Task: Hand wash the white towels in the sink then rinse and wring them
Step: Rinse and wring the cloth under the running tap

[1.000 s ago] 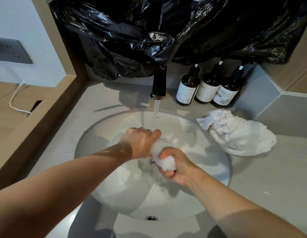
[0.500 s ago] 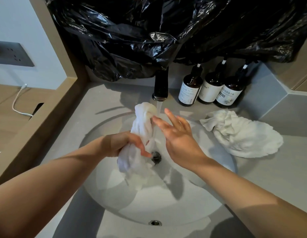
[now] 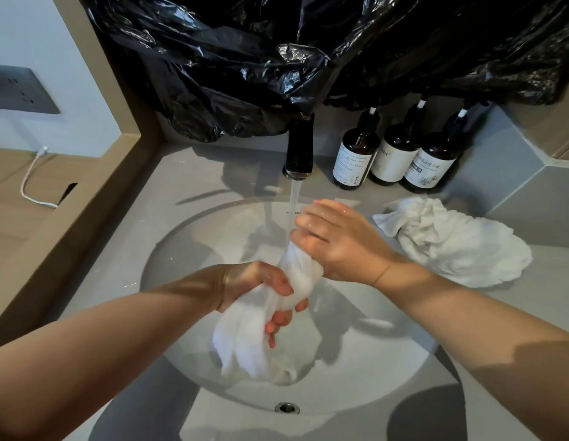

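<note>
Grip: left hand (image 3: 254, 281) and right hand (image 3: 340, 243) clutch one white towel (image 3: 245, 342) beneath running faucet (image 3: 298, 151). Second towel (image 3: 451, 246) on worktop (image 3: 194, 176).

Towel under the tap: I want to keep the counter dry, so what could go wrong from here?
1. The running water strikes the towel just where the right hand grips its top; spray may clear the sink rim.
2. The left hand grips mid-towel, so the loose lower end may fling drips when twisted.
3. The second towel on the counter lies near the basin and could get splashed.
</note>
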Action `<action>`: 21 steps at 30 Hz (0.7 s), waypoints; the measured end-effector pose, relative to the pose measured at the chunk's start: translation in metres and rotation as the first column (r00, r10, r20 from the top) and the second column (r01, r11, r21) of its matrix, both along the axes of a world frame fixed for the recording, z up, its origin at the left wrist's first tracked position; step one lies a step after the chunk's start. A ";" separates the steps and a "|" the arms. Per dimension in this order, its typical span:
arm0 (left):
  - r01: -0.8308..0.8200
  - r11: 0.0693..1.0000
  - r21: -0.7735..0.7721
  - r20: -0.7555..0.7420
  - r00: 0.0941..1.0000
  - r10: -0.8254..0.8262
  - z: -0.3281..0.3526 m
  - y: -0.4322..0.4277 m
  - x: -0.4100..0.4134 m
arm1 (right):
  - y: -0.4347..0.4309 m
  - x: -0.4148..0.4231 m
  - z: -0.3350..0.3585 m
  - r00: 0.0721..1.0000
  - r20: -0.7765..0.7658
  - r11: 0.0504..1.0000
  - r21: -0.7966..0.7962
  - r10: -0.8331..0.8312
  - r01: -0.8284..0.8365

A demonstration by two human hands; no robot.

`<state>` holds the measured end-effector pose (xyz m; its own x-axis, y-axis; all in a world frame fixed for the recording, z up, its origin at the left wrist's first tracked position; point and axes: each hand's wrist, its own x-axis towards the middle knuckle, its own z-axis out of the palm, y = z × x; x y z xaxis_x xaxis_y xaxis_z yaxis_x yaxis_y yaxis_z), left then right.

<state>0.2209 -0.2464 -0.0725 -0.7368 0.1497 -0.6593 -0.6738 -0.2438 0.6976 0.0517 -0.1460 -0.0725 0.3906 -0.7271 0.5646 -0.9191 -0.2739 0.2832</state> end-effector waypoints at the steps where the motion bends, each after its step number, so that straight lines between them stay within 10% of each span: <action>1: -0.004 0.999 0.039 -0.032 0.999 0.005 0.000 -0.001 -0.002 | 0.002 -0.003 0.005 1.000 -0.018 0.996 0.090 -0.018 0.020; 7: 0.082 0.888 -0.452 -0.115 0.982 -0.149 0.015 -0.003 -0.008 | 0.014 0.000 0.023 0.896 -0.022 0.664 0.664 -0.444 0.345; 13: 0.060 0.337 -0.940 -0.006 0.981 -0.192 0.020 0.015 -0.014 | 0.011 0.018 0.015 0.637 0.311 0.527 0.831 -0.705 0.178; 21: -0.168 0.021 -0.986 -0.168 0.955 -0.244 -0.006 0.006 -0.018 | 0.019 0.062 -0.005 -0.110 0.533 0.527 0.846 -0.839 0.082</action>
